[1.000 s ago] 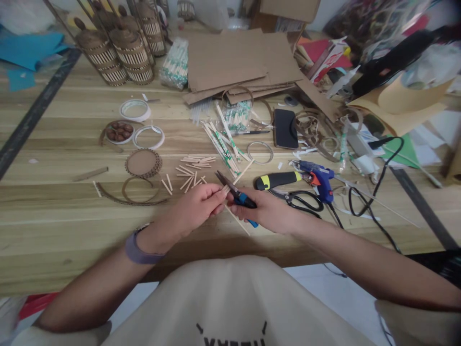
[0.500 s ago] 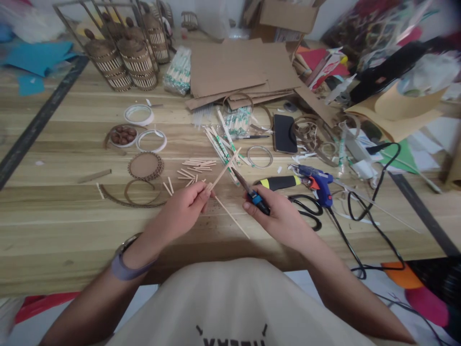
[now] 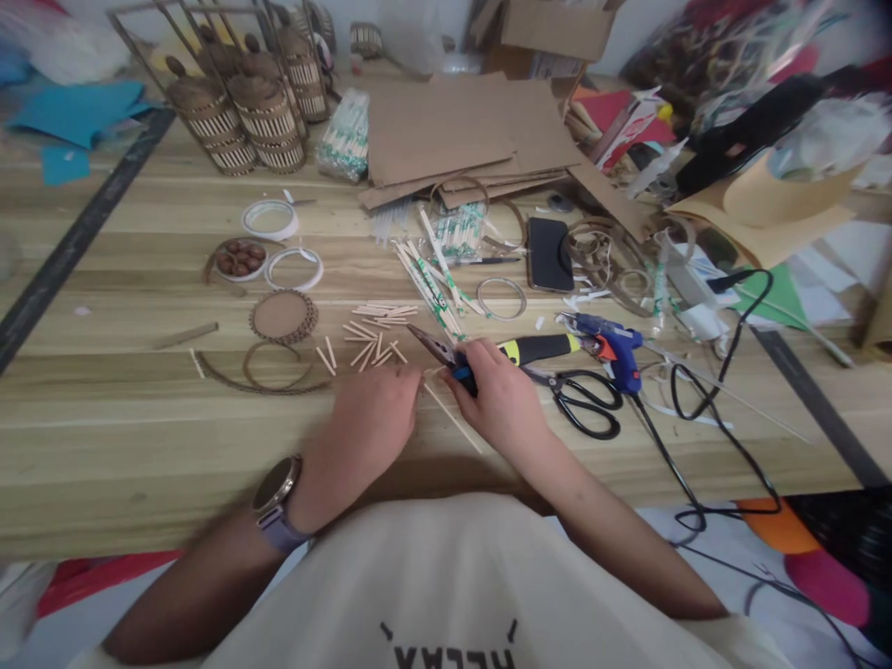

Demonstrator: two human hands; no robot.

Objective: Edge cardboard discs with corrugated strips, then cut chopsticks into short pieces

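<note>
My left hand (image 3: 376, 404), a watch on its wrist, is turned knuckles up and closed on thin wooden sticks; they are almost wholly hidden by the fingers. Close beside it, my right hand (image 3: 498, 390) grips a pair of pliers (image 3: 433, 346), whose dark pointed jaws aim up and left. Blue shows on the handle between the fingers. Below the two hands a long thin stick (image 3: 452, 416) slants down to the right. Short cut stick pieces (image 3: 380, 325) lie scattered just beyond my left hand. Wrapped chopsticks (image 3: 428, 283) lie farther up the table.
Black-handled scissors (image 3: 589, 404), a yellow-black handled tool (image 3: 540, 349) and a blue glue gun (image 3: 617, 351) with its cord lie right. A phone (image 3: 550, 255) and cardboard sheets (image 3: 466, 130) are farther back. At left are a cardboard disc (image 3: 282, 317), tape rolls (image 3: 269, 219) and small lidded baskets (image 3: 268, 121).
My left hand has rolled over, knuckles up, and the crossed sticks in it have dropped from sight. My right hand has brought the pliers left, close to my left hand. More of the scissors shows.
</note>
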